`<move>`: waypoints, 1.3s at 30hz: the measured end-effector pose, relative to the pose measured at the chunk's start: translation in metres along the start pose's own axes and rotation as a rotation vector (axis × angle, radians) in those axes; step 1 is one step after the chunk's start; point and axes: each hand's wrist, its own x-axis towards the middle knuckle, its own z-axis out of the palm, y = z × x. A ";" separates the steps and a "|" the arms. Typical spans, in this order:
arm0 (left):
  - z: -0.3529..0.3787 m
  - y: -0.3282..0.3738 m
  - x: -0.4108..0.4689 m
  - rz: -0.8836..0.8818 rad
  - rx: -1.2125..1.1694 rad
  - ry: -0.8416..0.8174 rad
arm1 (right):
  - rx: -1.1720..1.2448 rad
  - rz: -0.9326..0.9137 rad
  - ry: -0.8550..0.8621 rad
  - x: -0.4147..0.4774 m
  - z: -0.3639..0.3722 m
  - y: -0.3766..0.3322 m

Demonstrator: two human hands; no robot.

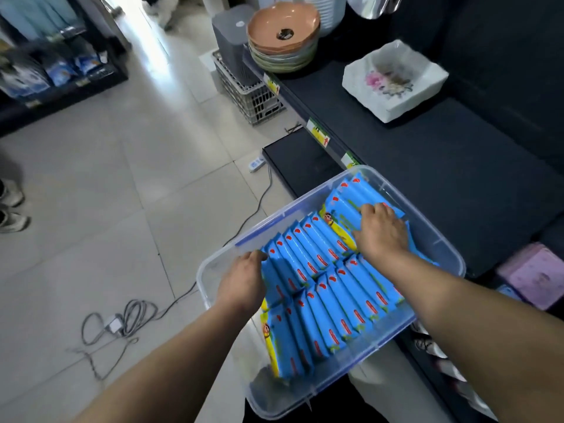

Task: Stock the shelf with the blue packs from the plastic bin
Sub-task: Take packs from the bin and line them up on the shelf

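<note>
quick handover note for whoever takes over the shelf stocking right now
Left hand: against the end pack of the far row; its fingers are hidden, grip unclear.
Right hand: fingers curled over pack tops at the row's other end.
Blue packs: all in the clear plastic bin, two rows on edge.
Shelf: dark, beside the bin, no blue pack on it in view.
Done: nothing shelved yet.
To do: lift packs out and place them on the shelf.

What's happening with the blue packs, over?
Left hand and right hand both gripping packs in the bin. None seen on the shelf yet. Dish and bowls farther along it.
</note>
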 end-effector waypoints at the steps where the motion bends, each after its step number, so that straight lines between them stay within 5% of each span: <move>1: -0.001 -0.005 0.003 0.006 0.005 -0.009 | 0.032 0.021 -0.007 -0.002 0.001 -0.003; 10: -0.004 -0.023 0.021 0.348 0.322 -0.140 | 0.301 -0.006 0.072 -0.086 -0.011 -0.013; 15: 0.000 -0.018 0.023 0.560 0.569 -0.168 | 0.200 -0.015 0.026 -0.130 0.001 -0.013; 25: 0.004 -0.022 0.035 0.664 0.917 -0.155 | 0.055 0.052 -0.096 -0.156 0.011 -0.014; 32: -0.021 -0.025 0.031 0.652 0.767 -0.090 | 0.136 0.174 0.026 -0.167 -0.012 -0.029; 39: -0.060 -0.003 0.023 0.569 0.233 -0.115 | 0.298 0.321 0.192 -0.198 -0.040 -0.040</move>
